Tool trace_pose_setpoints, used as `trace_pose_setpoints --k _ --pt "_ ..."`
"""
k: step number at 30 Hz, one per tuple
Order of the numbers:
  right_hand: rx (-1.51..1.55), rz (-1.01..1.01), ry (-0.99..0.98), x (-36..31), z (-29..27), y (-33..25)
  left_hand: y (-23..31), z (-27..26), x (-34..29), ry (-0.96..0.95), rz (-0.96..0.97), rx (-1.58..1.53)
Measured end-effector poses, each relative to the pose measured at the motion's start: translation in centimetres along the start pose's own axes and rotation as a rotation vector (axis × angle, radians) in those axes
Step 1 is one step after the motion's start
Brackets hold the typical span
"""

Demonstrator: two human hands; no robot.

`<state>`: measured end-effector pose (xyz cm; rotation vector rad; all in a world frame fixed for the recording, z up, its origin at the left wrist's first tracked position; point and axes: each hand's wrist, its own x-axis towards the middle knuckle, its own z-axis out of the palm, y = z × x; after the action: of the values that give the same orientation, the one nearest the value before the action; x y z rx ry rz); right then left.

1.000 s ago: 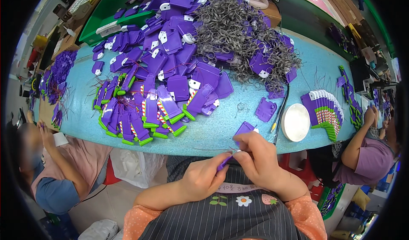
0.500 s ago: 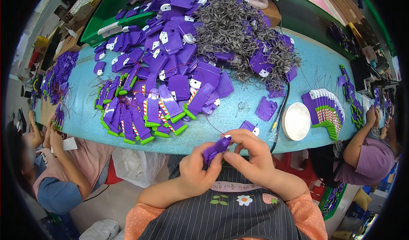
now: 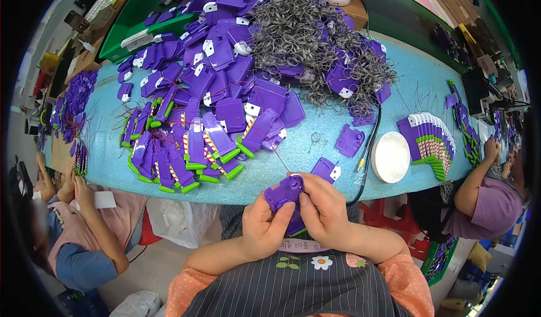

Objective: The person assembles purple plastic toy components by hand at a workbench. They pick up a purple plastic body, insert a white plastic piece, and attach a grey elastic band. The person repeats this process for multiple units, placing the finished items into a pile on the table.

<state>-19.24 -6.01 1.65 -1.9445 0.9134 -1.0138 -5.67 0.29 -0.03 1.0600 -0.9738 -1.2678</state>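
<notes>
In front of my apron, a purple plastic shell (image 3: 285, 191) is held with its moulded, uneven inner side up. My left hand (image 3: 261, 225) grips its left edge, thumb on top. My right hand (image 3: 326, 211) pinches the other edge, thumb and fingers closed on it. Below it, between the hands, another purple piece with a green edge (image 3: 297, 224) partly shows; whether the two are joined I cannot tell. A thin wire (image 3: 282, 161) runs from the shell's top toward the pile. Just beyond my hands lies a loose purple shell with a white corner (image 3: 325, 170).
Purple pieces with green ends (image 3: 221, 137) crowd the left of the blue table (image 3: 304, 153). Behind them are heaped purple shells (image 3: 225, 52) and tangled grey wires (image 3: 307, 35). Rightward stand a white bowl (image 3: 391, 157), a black cable (image 3: 369, 156) and fanned pieces (image 3: 428, 139). People sit either side.
The purple shell has turned from edge-on to showing its inner side. My fingers have shifted around it, and my right hand has come in closer.
</notes>
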Motion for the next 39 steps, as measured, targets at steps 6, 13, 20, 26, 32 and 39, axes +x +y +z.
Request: trace_pose_setpoints --k 6,13,20,26,32,39 --pt "-0.004 0.178 -0.423 1.9 -4.0 -0.5 0.1 -1.0 0.2 -0.197 -0.142 -0.103" --pt "-0.460 0.424 0.020 5.6 -4.8 2.8 1.6 -0.9 0.4 -0.257 -0.447 -0.286" --pt "-0.307 0.150 0.127 4.1 -6.0 2.7 1.9 0.1 0.3 -0.187 -0.364 -0.331" --pt "-0.566 0.318 0.266 -1.4 -13.9 1.6 1.7 0.4 0.7 -0.252 -0.426 -0.329" --pt "-0.326 0.400 0.406 -3.4 -14.2 3.5 1.4 1.7 1.5 -0.307 -0.426 -0.337" --pt "0.416 0.385 0.302 -2.6 -10.3 -0.7 1.6 2.0 1.8 -0.311 -0.386 -0.356"
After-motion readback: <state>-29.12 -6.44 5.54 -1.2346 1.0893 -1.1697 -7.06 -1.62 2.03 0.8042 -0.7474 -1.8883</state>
